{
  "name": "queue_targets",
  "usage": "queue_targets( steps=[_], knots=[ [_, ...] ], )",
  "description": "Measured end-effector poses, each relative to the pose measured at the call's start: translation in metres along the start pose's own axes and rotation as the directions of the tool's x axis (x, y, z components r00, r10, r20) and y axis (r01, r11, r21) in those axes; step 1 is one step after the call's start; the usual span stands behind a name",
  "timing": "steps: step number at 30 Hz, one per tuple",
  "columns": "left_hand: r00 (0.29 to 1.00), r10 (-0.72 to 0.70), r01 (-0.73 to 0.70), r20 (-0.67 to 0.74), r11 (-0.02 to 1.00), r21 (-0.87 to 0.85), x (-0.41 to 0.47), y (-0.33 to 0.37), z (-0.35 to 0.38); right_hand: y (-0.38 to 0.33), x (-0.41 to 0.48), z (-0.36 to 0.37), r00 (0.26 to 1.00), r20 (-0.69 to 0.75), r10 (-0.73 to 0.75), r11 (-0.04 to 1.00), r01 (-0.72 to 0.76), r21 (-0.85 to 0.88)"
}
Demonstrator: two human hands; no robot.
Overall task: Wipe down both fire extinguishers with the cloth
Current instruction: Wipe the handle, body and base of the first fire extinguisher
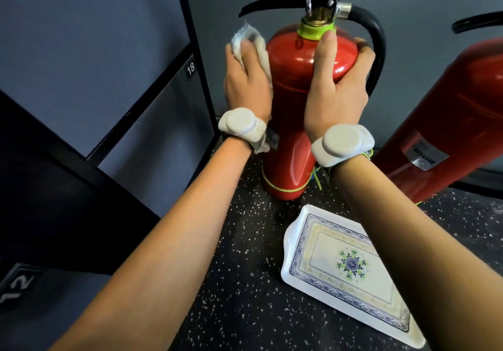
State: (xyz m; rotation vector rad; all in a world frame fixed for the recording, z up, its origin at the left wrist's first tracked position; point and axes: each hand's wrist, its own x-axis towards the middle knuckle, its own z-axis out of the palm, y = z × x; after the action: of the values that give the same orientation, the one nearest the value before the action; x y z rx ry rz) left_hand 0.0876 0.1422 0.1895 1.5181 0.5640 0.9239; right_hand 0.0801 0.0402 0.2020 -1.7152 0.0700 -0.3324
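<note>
The extinguisher (288, 100) stands upright on the speckled dark floor (245, 282), close to the grey wall (422, 2) and just right of the lockers (152, 133), one of which is numbered 18. Its red body has a green collar (313, 31) under the brass neck, black levers on top and a black hose (377, 40) curving down its right side. The cloth (246, 36), pale and blurred, lies against the upper left of the body; the left hand (245, 78) is spread flat over it, fingers fairly straight, pressing it to the metal, with cloth showing above the fingertips and below the wrist. The right hand (337, 84) grips the shoulder of the body, thumb pointing up to the collar and fingers curled round the far right side. Each wrist carries a white band. The second extinguisher (446, 122) leans across the right edge, apart from the first, a label on its side. A white tray (321, 255) with a blue patterned border lies on the floor in front, partly under the right forearm
</note>
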Motion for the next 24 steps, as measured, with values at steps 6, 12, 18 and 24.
queue_targets(
  steps=[6, 12, 18, 24],
  knots=[
    [0.887, -0.410, 0.386, 0.215, 0.911, 0.144, -0.015, -0.097, -0.012, 0.000, -0.001, 0.000, 1.000, 0.005, -0.006, 1.000, 0.006, -0.004],
    [0.700, -0.681, 0.457, 0.217, 0.660, 0.596, -0.080, -0.150, -0.045, -0.001, -0.003, 0.003, 1.000, -0.011, -0.013, 1.000, 0.013, -0.009],
    [0.711, -0.703, 0.576, 0.007, 0.588, 0.568, -0.078, -0.156, -0.029, -0.001, -0.001, 0.000, 1.000, 0.016, -0.021, 1.000, 0.021, -0.022],
    [0.928, -0.336, 0.297, 0.159, 0.928, 0.226, -0.030, -0.082, -0.029, 0.002, 0.001, -0.004, 0.998, 0.064, -0.024, 1.000, 0.024, -0.010]
  ],
)
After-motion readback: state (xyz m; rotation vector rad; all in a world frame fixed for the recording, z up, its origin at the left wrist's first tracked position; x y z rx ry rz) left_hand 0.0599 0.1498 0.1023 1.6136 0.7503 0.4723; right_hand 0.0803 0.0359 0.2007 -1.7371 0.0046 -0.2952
